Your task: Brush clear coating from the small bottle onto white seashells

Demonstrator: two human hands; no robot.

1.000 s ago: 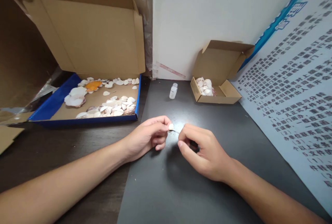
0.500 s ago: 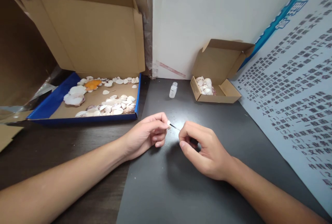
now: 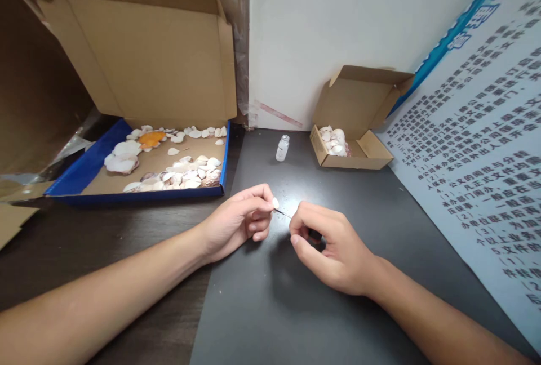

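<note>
Between thumb and forefinger my left hand (image 3: 247,216) pinches a small white shell (image 3: 275,203) over the dark grey mat (image 3: 253,320). My right hand (image 3: 327,241) is closed on a thin brush (image 3: 282,213) with a black handle, partly hidden in the fingers. The brush's dark tip lies at the lower edge of the shell, by my left fingertips. Behind the hands, a small clear glass bottle (image 3: 282,150) stands upright and uncapped on the mat, with whitish contents.
At the left, an open blue-edged cardboard box (image 3: 139,199) holds several shells and an orange one (image 3: 151,139). A smaller open box (image 3: 355,160) with white shells stands back right. A printed sheet (image 3: 465,185) covers the right side.
The brush tip has moved down from the middle of the shell to its lower edge. My right hand has shifted slightly left and down. My left hand has hardly moved.
</note>
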